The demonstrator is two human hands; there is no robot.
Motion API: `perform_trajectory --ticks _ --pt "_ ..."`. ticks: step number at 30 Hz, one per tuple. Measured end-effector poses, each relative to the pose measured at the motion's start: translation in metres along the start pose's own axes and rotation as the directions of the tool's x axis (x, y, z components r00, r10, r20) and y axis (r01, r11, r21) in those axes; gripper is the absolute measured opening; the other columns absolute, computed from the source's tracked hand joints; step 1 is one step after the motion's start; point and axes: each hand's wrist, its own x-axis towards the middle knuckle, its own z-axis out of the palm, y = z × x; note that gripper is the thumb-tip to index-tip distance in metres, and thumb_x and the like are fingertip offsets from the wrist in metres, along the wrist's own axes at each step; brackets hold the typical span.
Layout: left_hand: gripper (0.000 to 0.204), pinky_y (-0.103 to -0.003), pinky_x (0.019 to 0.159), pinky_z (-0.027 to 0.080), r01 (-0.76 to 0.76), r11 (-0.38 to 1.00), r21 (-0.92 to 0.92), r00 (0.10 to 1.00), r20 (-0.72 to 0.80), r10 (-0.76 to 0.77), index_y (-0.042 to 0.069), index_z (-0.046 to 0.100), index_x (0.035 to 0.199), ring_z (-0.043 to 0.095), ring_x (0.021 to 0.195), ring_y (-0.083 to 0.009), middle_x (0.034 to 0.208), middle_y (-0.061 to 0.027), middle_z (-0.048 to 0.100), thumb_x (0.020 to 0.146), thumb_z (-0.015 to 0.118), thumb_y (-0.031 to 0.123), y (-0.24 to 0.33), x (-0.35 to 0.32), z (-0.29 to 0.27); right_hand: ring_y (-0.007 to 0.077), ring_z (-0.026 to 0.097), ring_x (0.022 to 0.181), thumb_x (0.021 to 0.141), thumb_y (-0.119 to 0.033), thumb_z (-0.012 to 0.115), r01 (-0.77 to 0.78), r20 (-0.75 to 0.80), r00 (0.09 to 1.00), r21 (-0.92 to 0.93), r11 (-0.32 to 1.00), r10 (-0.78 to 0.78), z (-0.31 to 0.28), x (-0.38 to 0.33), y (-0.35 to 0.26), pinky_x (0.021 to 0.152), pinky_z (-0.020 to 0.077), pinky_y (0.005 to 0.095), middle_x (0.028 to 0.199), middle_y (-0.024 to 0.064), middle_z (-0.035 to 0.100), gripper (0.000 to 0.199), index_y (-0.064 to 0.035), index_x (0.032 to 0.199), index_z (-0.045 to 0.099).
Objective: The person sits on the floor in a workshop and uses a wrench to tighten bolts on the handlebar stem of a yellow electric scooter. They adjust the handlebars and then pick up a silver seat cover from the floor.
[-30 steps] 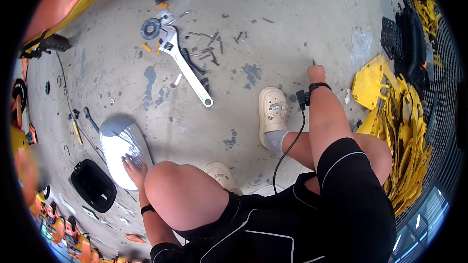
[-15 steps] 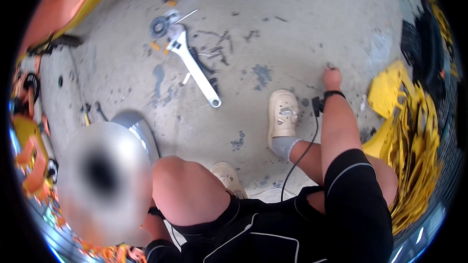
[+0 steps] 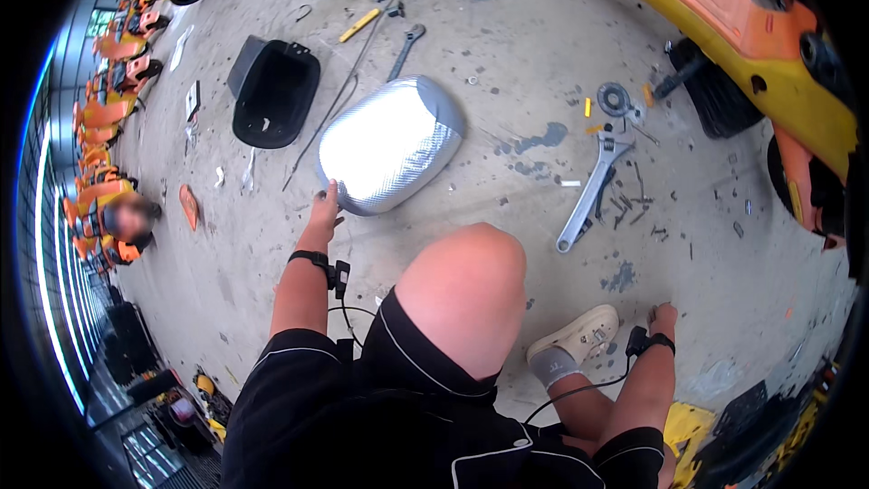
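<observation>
My left hand (image 3: 328, 208) reaches forward to the near left edge of a rounded, oblong silver piece (image 3: 389, 140) with a shiny foil-like face and a grey rim. Its thumb lies at the edge and its fingers curl beside it, apparently gripping the rim. Low on the right, my right hand (image 3: 665, 314) is closed beside my shoe (image 3: 579, 341); something small and dark shows at its fingers, too small to name. A large adjustable wrench (image 3: 590, 195) lies on the floor between the silver piece and the right hand.
An open black tub (image 3: 282, 109) sits beyond the left hand. A smaller wrench (image 3: 405, 52), a yellow-handled tool (image 3: 359, 25) and a cable (image 3: 367, 36) lie ahead. Several loose bolts and a dark ring (image 3: 613, 100) lie near an orange-and-yellow vehicle (image 3: 724, 27). More orange vehicles (image 3: 109, 131) line the left.
My view has swung left. The silver piece, earlier partly visible at the lower left, now lies ahead with my left hand at its edge. The right hand remains low and closed.
</observation>
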Motion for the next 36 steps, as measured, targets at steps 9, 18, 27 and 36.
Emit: perform_trajectory --ticks 9,18,27,36 --pt "0.108 -0.055 0.113 0.039 0.053 0.859 -0.510 0.994 0.108 0.002 -0.003 0.021 0.158 0.045 0.140 -0.0388 0.157 -0.0240 0.037 0.088 0.075 0.057 -0.020 0.032 0.031 0.0137 0.056 0.062 0.099 -0.011 0.054 0.217 0.194 0.957 0.005 0.976 -0.214 0.061 -0.182 -0.228 0.058 0.0492 0.0296 0.078 0.0010 0.059 0.009 -0.0057 0.102 0.060" --pt "0.106 -0.052 0.113 0.039 0.052 0.768 -0.639 0.967 0.225 0.121 -0.013 0.028 0.152 0.045 0.140 -0.0386 0.154 -0.0270 0.041 0.085 0.080 0.050 -0.007 -0.002 0.024 0.0161 0.061 0.076 0.099 -0.011 0.057 0.258 0.472 0.790 0.321 0.911 -0.391 0.012 -0.444 -0.276 0.070 0.0498 0.0312 0.089 0.0041 0.064 0.018 -0.0066 0.115 0.060" --pt "0.108 -0.042 0.104 0.047 -0.457 0.872 -0.175 0.881 -0.221 0.418 -0.020 0.033 0.138 0.059 0.122 -0.0367 0.132 -0.0325 0.055 0.071 0.091 0.043 0.137 -0.088 0.004 0.0187 0.057 0.075 0.096 -0.023 0.059 0.270 0.512 0.632 0.558 0.785 -0.581 0.036 -0.523 -0.284 0.068 0.0459 0.0324 0.086 0.0051 0.060 0.023 -0.0093 0.114 0.058" --pt "0.094 -0.047 0.094 0.054 -0.808 0.552 0.207 0.570 0.035 0.821 -0.009 0.037 0.137 0.064 0.114 -0.0455 0.126 -0.0323 0.060 0.075 0.087 0.039 0.236 -0.205 0.067 0.0112 0.055 0.072 0.107 -0.016 0.047 0.652 0.658 0.512 0.120 0.748 -0.553 0.173 -0.566 -0.305 0.068 0.0465 0.0274 0.087 0.0044 0.063 0.026 -0.0007 0.123 0.062"
